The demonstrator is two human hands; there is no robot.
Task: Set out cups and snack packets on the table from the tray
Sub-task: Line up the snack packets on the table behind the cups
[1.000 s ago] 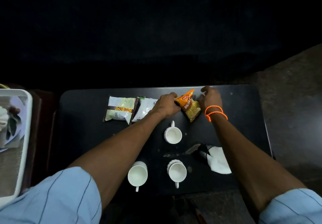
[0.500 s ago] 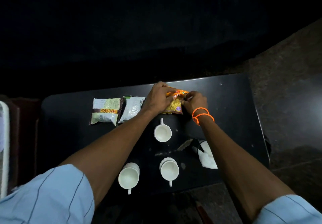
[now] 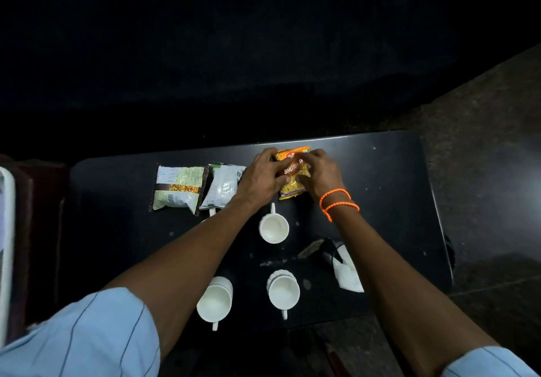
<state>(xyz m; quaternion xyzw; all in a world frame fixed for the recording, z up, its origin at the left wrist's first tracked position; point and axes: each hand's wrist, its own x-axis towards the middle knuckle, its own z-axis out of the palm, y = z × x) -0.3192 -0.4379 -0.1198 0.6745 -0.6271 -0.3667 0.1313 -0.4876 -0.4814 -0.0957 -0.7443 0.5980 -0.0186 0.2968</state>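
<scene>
Prob. home lounge (low dark table point(image 3: 380, 171), cups point(image 3: 274, 227)).

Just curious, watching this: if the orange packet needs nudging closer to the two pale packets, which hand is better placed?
Probably the right hand: it lies on the orange packet's far side from the pale packets, so it could push toward them. The left hand sits between.

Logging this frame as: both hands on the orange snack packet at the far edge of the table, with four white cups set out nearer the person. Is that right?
Not quite: the head view shows three white cups, not four: one just below the hands and two nearer the person. The rest holds: the left hand and right hand are both on the orange snack packet at the table's far edge.
</scene>
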